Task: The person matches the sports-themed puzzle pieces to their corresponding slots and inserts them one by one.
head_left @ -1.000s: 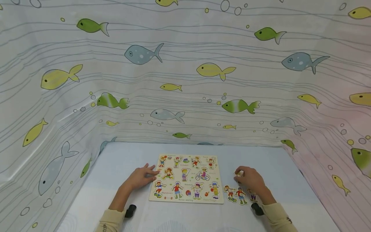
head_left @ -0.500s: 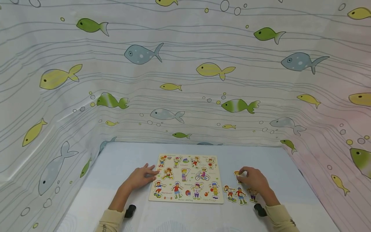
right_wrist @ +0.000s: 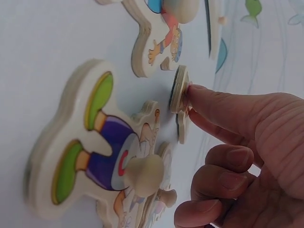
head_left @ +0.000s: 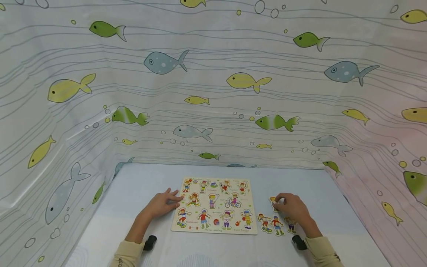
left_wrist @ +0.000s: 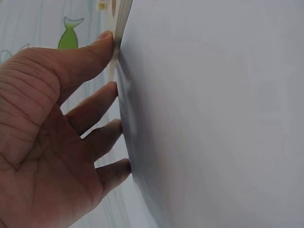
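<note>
Right hand (head_left: 293, 207) observed at 3 o'clock of the puzzle board (head_left: 203, 202), thumb and index finger pinched on a small wooden figure piece (right_wrist: 178, 90), remaining fingers curled toward the palm. I cannot tell whether this piece touches the worktop (head_left: 150, 178). Its top shows past the fingertips in the head view; the hand covers the rest.

Around that piece I record three loose pieces: a skateboarder piece (head_left: 264, 223) at 7 o'clock, a red-shirted figure piece (head_left: 277, 225) at 6 o'clock, and a purple-shorts figure piece (head_left: 291, 225) at 5 o'clock, partly screened by the hand. The last carries a round knob, seen plainly from the right wrist.

Left hand (head_left: 162, 204) noted at 9 o'clock of the board, fingers spread and extended, thumb tip against the board's edge. The board lies flat, printed with sports figures and lettering.

I further note beige sleeves (head_left: 128, 252), a black device (head_left: 299, 242) at each wrist, and a fish-patterned backdrop (head_left: 213, 111) beyond the worktop.
</note>
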Motion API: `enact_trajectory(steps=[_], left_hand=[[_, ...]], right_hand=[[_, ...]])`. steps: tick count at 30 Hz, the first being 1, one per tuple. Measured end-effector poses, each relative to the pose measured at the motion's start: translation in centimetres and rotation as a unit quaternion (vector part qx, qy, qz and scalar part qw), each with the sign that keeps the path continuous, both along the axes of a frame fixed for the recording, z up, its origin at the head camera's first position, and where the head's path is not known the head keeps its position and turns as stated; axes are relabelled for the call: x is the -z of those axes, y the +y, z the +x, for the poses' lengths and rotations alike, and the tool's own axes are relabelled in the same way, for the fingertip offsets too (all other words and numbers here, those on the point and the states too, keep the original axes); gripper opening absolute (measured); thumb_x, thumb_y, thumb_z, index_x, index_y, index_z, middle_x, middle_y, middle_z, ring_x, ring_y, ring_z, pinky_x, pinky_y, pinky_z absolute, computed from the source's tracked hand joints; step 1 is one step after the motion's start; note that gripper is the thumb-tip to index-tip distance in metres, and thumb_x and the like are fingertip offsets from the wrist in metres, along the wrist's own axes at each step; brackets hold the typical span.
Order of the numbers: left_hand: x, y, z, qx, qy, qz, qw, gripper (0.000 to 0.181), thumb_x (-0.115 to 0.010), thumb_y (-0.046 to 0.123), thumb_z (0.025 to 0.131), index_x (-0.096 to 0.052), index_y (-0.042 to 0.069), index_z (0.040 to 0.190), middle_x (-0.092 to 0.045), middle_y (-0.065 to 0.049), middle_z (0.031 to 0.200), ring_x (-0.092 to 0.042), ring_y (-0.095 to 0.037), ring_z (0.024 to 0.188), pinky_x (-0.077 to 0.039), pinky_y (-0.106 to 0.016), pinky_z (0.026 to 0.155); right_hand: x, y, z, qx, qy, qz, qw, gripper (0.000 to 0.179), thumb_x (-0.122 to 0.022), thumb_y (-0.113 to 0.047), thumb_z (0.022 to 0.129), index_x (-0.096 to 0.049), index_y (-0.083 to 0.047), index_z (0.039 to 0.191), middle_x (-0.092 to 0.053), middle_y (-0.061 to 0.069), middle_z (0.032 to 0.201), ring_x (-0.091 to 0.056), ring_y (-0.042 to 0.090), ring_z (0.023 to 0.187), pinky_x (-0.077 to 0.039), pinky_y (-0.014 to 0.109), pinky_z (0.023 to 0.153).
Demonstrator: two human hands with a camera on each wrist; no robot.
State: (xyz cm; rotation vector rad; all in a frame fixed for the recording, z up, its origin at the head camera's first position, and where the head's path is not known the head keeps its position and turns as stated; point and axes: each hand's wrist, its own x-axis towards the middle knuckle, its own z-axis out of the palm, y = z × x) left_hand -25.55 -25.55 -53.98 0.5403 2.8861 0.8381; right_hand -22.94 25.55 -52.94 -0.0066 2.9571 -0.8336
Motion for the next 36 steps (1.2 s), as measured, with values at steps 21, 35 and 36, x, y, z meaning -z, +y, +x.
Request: enact_trajectory(steps=[21,35,36], left_hand=[[-0.2,0.2,0.2,-0.007,-0.003,-0.001,1.0,0.031,-0.073,0.023,0.089,-0.073,0.013,0.118,-0.055,-0.019,0.138,-0.036,-0.049,0.136,-0.029,-0.065,0.107],[-0.3,0.1,0.2,-0.005,0.0,0.008,1.0,0.031,-0.073,0.022,0.089,-0.073,0.012,0.118,-0.055,-0.019,0.137,-0.036,-0.05,0.135,-0.029,-0.066,0.106],[-0.3,0.2,0.2,-0.005,0.0,0.008,1.0,0.031,-0.073,0.022,0.089,-0.073,0.012,0.118,-0.055,-0.019,0.137,-0.035,-0.05,0.135,-0.028,-0.066,0.106]], right_hand=[[-1.1,-2.8,-1.4,-0.003,-0.003,0.012,0.9999,0.02,-0.078,-0.03,0.084,-0.072,-0.018,0.099,-0.053,0.0,0.074,-0.046,0.018,0.065,-0.033,0.031,0.053],[-1.4,-6.0,-2.4,-0.027,0.006,-0.005,0.9996,0.019,-0.078,-0.032,0.084,-0.072,-0.019,0.097,-0.053,0.0,0.075,-0.046,0.018,0.066,-0.034,0.031,0.054],[-1.4,-6.2,-2.4,-0.029,0.009,-0.006,0.9995,0.019,-0.078,-0.032,0.084,-0.072,-0.019,0.097,-0.053,0.0,0.075,-0.046,0.018,0.066,-0.034,0.031,0.054]])
